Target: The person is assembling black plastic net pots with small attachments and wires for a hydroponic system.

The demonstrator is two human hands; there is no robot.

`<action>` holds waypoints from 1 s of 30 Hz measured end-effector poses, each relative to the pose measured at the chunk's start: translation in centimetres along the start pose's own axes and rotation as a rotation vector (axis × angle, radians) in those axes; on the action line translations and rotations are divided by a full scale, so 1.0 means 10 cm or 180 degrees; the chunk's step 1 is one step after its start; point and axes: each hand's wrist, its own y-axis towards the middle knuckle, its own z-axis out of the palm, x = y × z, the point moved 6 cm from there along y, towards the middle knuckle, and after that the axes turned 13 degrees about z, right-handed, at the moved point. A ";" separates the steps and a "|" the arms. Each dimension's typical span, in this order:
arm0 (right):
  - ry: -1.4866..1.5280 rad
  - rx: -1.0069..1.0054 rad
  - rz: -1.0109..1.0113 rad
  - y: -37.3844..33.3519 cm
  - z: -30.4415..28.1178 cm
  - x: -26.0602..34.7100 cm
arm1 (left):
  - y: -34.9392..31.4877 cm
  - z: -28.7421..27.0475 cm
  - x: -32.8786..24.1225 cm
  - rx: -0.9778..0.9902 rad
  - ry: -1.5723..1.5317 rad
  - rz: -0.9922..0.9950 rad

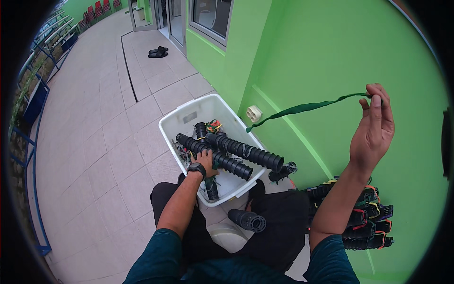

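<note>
My right hand (373,123) is raised in front of the green wall, pinching one end of a long dark green cloth strip (302,108). The strip's other end dangles towards the rim of a white plastic bin (175,115). Down in the bin, my left hand (203,163) lies over a black ribbed tube (231,165), its fingers wrapped partly round it. A second black ribbed tube (250,151) rests beside it, across the bin's right rim. More black tubes and tangled coloured strips (214,126) lie below them. What is under my left palm is hidden.
A short black tube (247,220) lies near my lap, above a white round object (227,236). Another tube (283,172) lies right of the bin. Several strip-tied black tubes (369,217) are stacked by the wall. Sandals (158,52) sit near the doorway; a blue railing (33,165) runs left.
</note>
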 end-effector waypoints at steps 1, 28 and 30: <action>-0.0572 -0.0075 -0.0341 -0.08 -0.05 0.16 | 0.00 -0.01 0.04 0.0000 -0.0022 -0.0040; -0.3371 0.2945 0.1981 -3.36 -0.25 -1.31 | -1.39 1.44 -1.57 -0.1134 -0.2119 0.1686; -0.3305 0.3130 0.1934 -3.29 -0.28 -1.26 | -1.41 1.44 -1.62 -0.1284 -0.2195 0.1758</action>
